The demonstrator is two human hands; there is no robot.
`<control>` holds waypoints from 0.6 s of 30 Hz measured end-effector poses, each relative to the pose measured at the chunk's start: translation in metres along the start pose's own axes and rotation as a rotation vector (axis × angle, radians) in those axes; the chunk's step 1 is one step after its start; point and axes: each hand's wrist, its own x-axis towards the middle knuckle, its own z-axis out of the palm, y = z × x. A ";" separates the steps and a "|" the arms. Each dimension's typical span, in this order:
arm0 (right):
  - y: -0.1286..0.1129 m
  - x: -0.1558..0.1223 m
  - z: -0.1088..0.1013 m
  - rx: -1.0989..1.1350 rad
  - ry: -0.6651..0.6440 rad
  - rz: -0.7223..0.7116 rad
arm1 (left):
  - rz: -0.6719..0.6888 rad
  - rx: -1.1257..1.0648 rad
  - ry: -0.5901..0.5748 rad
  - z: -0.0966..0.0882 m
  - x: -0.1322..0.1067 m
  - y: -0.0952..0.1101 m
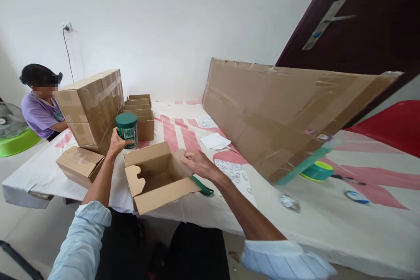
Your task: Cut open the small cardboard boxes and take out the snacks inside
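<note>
My left hand (116,143) is closed around a dark green canister (126,121) with a green screw lid, held upright just behind an open cardboard box (166,200). The box stands at the table's near edge with its flaps spread, and its visible inside looks bare. At its right side, my right hand (198,162) pinches the side flap (180,161). A curved green object (201,186), like a handle, sticks out from beside the box below that hand; its other end is hidden.
Left are a closed small carton (80,164) and stacked taped cartons (95,105); behind the canister, several open boxes (144,127). A large cardboard sheet (262,109) leans at right. Papers (215,141), a tape roll (317,170) and a person (41,109) are also present.
</note>
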 end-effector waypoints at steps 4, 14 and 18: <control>0.008 -0.018 -0.008 0.151 -0.068 0.084 | -0.029 0.008 -0.059 0.026 -0.007 -0.036; 0.009 -0.034 -0.021 0.345 -0.220 0.278 | -0.063 0.017 -0.101 0.094 0.005 -0.093; 0.013 -0.034 -0.019 0.370 -0.225 0.279 | -0.089 0.030 -0.080 0.102 0.024 -0.091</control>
